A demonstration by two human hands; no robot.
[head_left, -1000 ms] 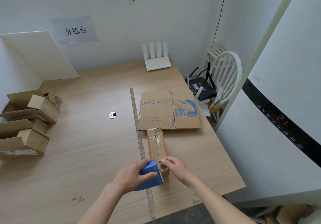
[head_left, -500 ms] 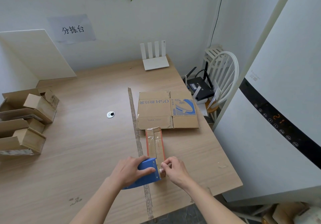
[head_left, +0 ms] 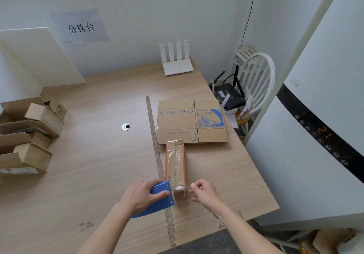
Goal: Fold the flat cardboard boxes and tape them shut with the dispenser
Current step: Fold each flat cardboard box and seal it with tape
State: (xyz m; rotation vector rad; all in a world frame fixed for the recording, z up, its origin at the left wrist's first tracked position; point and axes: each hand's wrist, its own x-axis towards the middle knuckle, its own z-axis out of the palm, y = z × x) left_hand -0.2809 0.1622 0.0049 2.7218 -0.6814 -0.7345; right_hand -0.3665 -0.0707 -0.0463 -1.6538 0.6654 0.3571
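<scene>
Clearly the narrow box [head_left: 175, 167] is a light, stiff thing: thin corrugated board with glossy tape already running along its top, lying lengthwise near the front of the table [head_left: 98, 175], just right of the worn strip [head_left: 157, 155] that runs down the tabletop. The left hand [head_left: 142, 195] grips the blue dispenser [head_left: 157, 198], fingers curled over its top, and holds it against the near end of the box; the right hand [head_left: 202, 192] is curled at the box's right corner, seemingly pinching a bit of clear tape (the film is too faint to be sure). I judge the box would skid easily on the smooth wood, so it wants steadying by its long sides, not by the soft flaps. A flat carton [head_left: 192, 121] lies just past its far end, almost touching, so there is little room to push forward. The table's right edge and front edge are near; open wood stretches leftward toward the folded boxes [head_left: 29, 135] stacked well apart.
</scene>
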